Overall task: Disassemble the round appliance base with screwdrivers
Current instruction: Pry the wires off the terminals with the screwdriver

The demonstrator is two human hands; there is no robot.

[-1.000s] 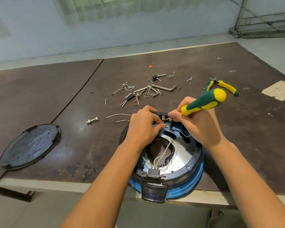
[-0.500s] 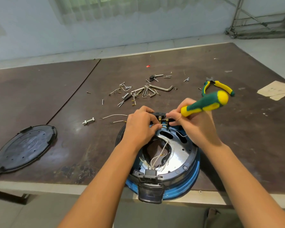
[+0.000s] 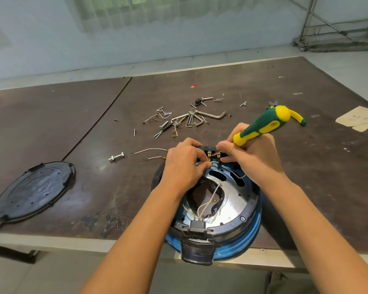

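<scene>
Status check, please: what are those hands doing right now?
Left hand pinches wire at terminal block. Right hand grips screwdriver. Base open, cover off. Nothing blocking.

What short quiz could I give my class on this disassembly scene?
1. True or false: the black cover lies on the table, apart from the base.
2. Which hand holds the screwdriver? A left, B right.
3. Fill in: the left hand pinches a white ____.
Key: 1 true; 2 B, the right hand; 3 wire.
</scene>
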